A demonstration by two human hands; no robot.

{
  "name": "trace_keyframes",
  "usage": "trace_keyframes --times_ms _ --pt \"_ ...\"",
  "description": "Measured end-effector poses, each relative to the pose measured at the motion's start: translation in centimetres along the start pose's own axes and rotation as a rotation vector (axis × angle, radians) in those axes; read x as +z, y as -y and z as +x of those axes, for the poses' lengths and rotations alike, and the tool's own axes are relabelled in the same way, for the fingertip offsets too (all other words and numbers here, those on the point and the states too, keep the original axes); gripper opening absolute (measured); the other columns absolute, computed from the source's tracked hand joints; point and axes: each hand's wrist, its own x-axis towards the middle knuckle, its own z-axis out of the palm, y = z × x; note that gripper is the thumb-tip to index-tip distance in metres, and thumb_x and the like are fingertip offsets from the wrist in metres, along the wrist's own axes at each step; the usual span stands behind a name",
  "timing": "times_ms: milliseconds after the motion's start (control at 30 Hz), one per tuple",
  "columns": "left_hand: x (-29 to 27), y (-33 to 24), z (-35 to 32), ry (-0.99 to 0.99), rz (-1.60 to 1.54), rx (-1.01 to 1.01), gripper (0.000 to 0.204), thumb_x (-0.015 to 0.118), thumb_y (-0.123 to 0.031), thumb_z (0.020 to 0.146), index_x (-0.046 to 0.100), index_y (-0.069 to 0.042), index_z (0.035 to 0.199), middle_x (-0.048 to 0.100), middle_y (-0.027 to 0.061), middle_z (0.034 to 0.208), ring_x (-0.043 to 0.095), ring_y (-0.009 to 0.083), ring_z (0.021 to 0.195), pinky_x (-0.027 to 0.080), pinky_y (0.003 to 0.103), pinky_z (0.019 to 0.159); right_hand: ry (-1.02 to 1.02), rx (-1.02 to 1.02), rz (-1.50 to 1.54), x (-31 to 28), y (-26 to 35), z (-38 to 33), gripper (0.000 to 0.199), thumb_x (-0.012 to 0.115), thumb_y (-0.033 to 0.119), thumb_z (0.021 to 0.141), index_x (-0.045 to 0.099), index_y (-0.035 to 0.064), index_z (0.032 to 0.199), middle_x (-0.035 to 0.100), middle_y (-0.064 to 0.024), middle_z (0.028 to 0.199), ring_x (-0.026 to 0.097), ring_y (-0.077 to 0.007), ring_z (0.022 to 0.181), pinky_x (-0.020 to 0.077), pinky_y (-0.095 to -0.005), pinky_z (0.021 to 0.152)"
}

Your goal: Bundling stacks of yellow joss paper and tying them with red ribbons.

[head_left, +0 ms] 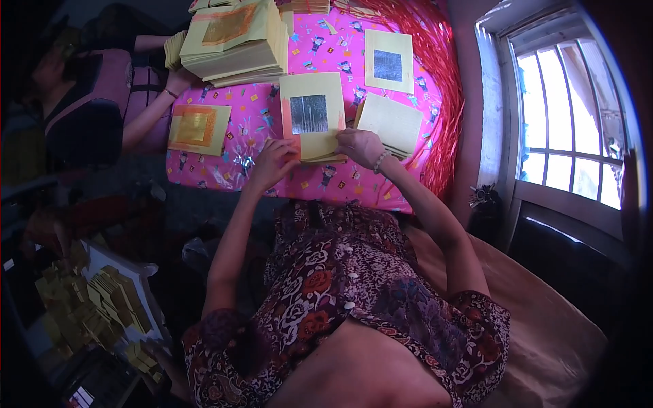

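Observation:
A yellow joss paper sheet (320,145) with a silver foil square lies on a thin pile in front of me, on the pink patterned table cover. My left hand (275,163) rests its fingers against the lower left edge of that pile, loosely stretched. On the right edge, my right hand (362,147), with a beaded bracelet at the wrist, pinches the paper between thumb and fingers. Just right of it is a stack of plain yellow sheets (393,124). A single silver-foiled sheet (401,80) lies beyond that stack.
A tall stack of gold-and-orange joss paper (272,54) stands at the far left. Nearer lies a similar sheet (218,136). A co-worker's arm (153,119) reaches in beside the stack. Red shredded strips (445,102) line the right table edge, near a barred window (564,115).

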Motion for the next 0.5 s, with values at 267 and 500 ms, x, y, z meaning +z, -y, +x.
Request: trace_keyframes --times_ms 267,500 --pt "-0.4 0.2 0.3 0.022 -0.021 0.004 0.021 0.069 -0.019 0.078 0.065 -0.007 0.095 0.06 0.0091 0.111 0.053 0.0281 0.105 0.042 0.038 0.092 0.057 0.084 0.043 -0.1 -1.0 0.6 0.03 0.065 0.035 0.08 0.059 0.0067 0.072 0.061 -0.0078 0.077 0.062 -0.0286 0.071 0.049 -0.0405 0.063" --pt "-1.1 0.2 0.5 0.04 -0.017 0.053 0.038 0.076 -0.023 0.07 0.061 -0.008 0.101 0.06 0.0095 0.109 0.053 0.0288 0.104 0.043 0.037 0.092 0.018 0.15 0.109 -0.7 -0.6 0.7 0.03 0.065 0.036 0.082 0.062 0.007 0.075 0.063 -0.0094 0.073 0.063 -0.028 0.07 0.0496 -0.0385 0.063"
